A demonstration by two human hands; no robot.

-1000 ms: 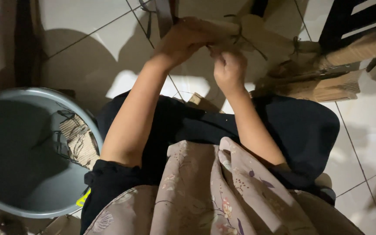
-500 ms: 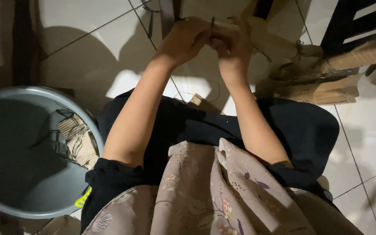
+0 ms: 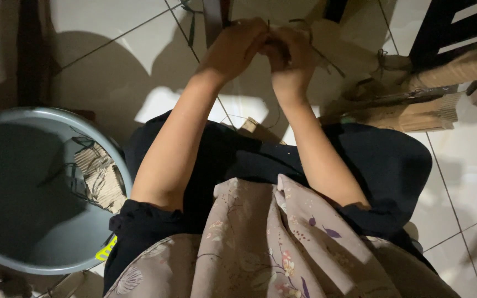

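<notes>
— Seated over the tiled floor, grey basin of corrugated cardboard scraps at your left: why?

— Within reach. Your left hand and right hand meet, fingers pinched on a thin dark strand, held up close.

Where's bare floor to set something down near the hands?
Bare tile lies between the grey basin and the left hand, and at lower right. It is crowded by the right hand: cardboard pieces and dark furniture legs.

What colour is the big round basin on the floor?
The basin is grey-blue, seen best in the head view, beside the person's left arm.
</notes>
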